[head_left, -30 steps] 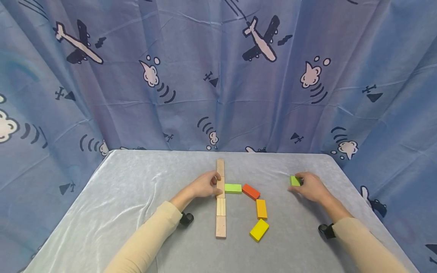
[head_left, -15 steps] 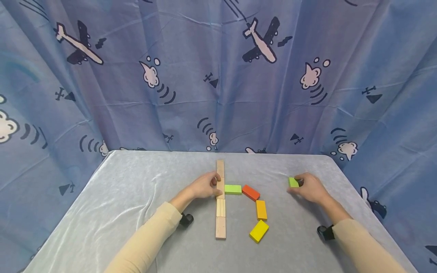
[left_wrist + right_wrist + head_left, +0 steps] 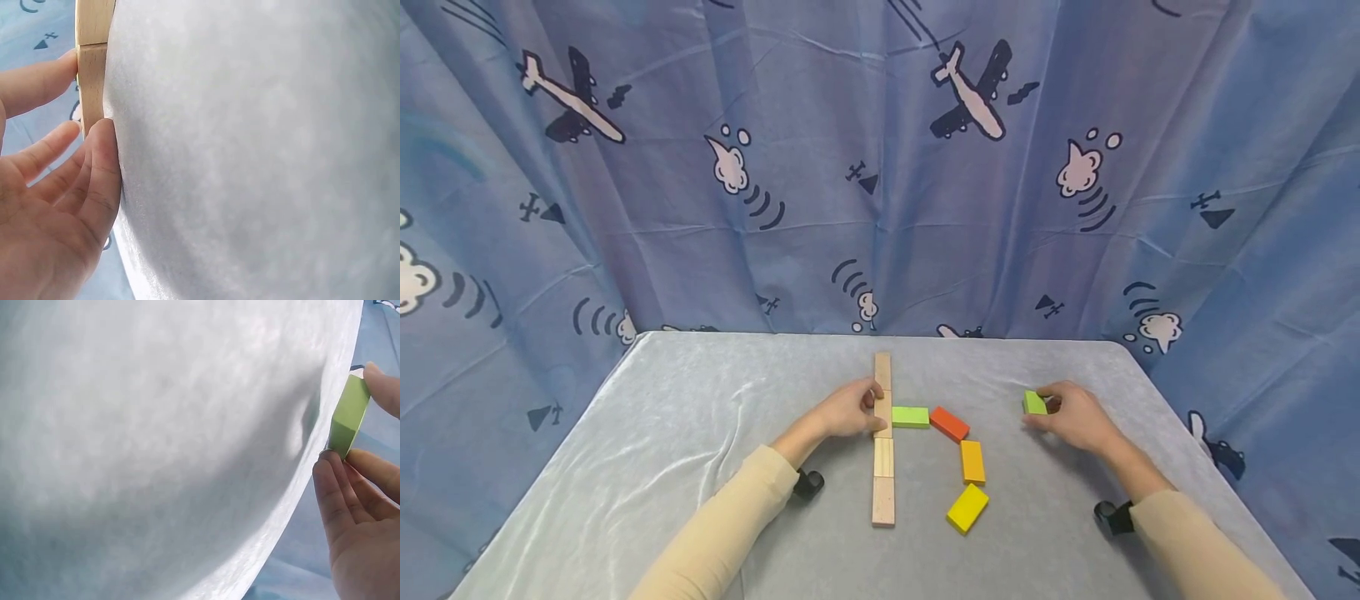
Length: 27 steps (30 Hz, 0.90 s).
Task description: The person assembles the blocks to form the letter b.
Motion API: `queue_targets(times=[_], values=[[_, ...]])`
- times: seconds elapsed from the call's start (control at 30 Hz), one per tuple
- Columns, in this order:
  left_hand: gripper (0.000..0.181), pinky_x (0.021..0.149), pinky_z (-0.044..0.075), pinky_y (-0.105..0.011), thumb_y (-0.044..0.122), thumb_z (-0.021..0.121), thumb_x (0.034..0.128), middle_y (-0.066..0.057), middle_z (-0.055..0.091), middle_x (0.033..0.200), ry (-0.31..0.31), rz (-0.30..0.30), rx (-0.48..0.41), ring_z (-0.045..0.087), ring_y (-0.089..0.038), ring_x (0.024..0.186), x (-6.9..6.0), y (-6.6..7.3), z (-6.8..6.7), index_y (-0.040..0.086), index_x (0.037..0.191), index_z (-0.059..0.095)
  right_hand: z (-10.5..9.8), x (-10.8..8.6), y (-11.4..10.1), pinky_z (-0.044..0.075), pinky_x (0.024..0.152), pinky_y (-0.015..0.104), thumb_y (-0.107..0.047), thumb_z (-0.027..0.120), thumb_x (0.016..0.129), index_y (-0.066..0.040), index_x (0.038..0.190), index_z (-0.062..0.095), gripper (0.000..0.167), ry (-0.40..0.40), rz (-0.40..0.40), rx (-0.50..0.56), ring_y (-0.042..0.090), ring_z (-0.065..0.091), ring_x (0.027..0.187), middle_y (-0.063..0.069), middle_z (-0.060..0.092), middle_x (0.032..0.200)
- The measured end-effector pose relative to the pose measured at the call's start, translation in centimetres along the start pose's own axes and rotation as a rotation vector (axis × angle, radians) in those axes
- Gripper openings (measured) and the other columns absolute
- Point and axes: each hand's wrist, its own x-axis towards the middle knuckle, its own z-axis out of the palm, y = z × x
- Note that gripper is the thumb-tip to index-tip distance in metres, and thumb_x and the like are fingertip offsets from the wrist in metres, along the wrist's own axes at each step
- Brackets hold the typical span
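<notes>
In the head view, my left hand (image 3: 847,407) holds a plain wooden block (image 3: 883,408) between thumb and bent fingers. This block belongs to a straight row of wooden blocks, including a nearer pale block (image 3: 883,457). The left wrist view shows my left fingers (image 3: 103,150) against the block's side. On the right, my right hand (image 3: 1077,414) pinches a green block (image 3: 1034,403) between thumb and fingertips; the right wrist view shows the same green block (image 3: 350,412) tilted. Whether it touches the table is unclear.
A second green block (image 3: 911,417) touches the row's right side. From it, a red block (image 3: 949,424), an orange block (image 3: 972,462) and a yellow block (image 3: 967,508) curve toward the front. White cloth covers the table (image 3: 700,400); a blue printed curtain (image 3: 805,167) hangs behind.
My right hand has moved slightly left and a little nearer with the green block. My left hand keeps its place on the wooden row, and the other blocks stay put.
</notes>
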Motion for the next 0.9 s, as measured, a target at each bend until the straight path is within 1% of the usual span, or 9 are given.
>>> queue_targets(times=[0.13, 0.3, 0.53, 0.67, 0.8, 0.9], values=[[0.041, 0.077, 0.048, -0.036, 0.016, 0.081, 0.0853, -0.008, 0.057, 0.102, 0.002, 0.003, 0.002, 0.054, -0.019, 0.088, 0.0, -0.1, 0.0, 0.005, 0.118, 0.059, 0.0, -0.3, -0.9, 0.052, 0.076, 0.043, -0.035, 0.081, 0.085, 0.011, 0.128, 0.061, 0.066, 0.005, -0.006, 0.015, 0.032, 0.060, 0.096, 0.023, 0.063, 0.113], [0.042, 0.076, 0.048, -0.035, 0.016, 0.081, 0.0853, -0.008, 0.057, 0.102, 0.001, 0.012, 0.004, 0.055, -0.019, 0.087, 0.0, -0.1, 0.0, 0.005, 0.119, 0.059, 0.2, -0.6, -1.8, 0.054, 0.080, 0.047, -0.032, 0.082, 0.086, 0.010, 0.128, 0.062, 0.063, 0.021, -0.036, 0.042, 0.033, 0.062, 0.099, 0.022, 0.063, 0.117], [0.042, 0.074, 0.048, -0.034, 0.017, 0.081, 0.0855, -0.007, 0.057, 0.102, 0.000, 0.009, 0.004, 0.055, -0.018, 0.086, 0.1, -0.2, 0.1, 0.006, 0.119, 0.059, 0.5, -1.2, -3.1, 0.054, 0.086, 0.050, -0.034, 0.082, 0.086, 0.006, 0.128, 0.063, 0.061, 0.001, -0.060, 0.065, 0.034, 0.062, 0.102, 0.022, 0.061, 0.122], [0.042, 0.075, 0.048, -0.035, 0.017, 0.082, 0.0851, -0.007, 0.058, 0.102, 0.007, 0.014, 0.007, 0.055, -0.018, 0.086, 0.1, -0.2, 0.1, 0.005, 0.119, 0.060, 0.6, -1.4, -3.9, 0.054, 0.087, 0.050, -0.034, 0.083, 0.085, 0.003, 0.126, 0.065, 0.058, 0.002, -0.108, 0.079, 0.033, 0.064, 0.103, 0.019, 0.062, 0.123], [0.042, 0.076, 0.048, -0.035, 0.017, 0.082, 0.0849, -0.008, 0.058, 0.101, 0.011, 0.019, 0.018, 0.055, -0.018, 0.086, 0.1, -0.2, 0.1, 0.004, 0.118, 0.060, 0.9, -1.6, -4.6, 0.055, 0.086, 0.049, -0.033, 0.085, 0.084, 0.003, 0.125, 0.066, 0.058, 0.007, -0.164, 0.099, 0.032, 0.065, 0.102, 0.017, 0.063, 0.122], [0.041, 0.076, 0.048, -0.035, 0.017, 0.082, 0.0848, -0.007, 0.058, 0.101, 0.011, 0.021, 0.021, 0.054, -0.018, 0.086, 0.1, -0.2, 0.1, 0.004, 0.118, 0.061, 1.1, -1.9, -5.1, 0.055, 0.087, 0.049, -0.033, 0.085, 0.083, 0.003, 0.125, 0.066, 0.057, 0.005, -0.193, 0.102, 0.031, 0.065, 0.101, 0.016, 0.063, 0.122]])
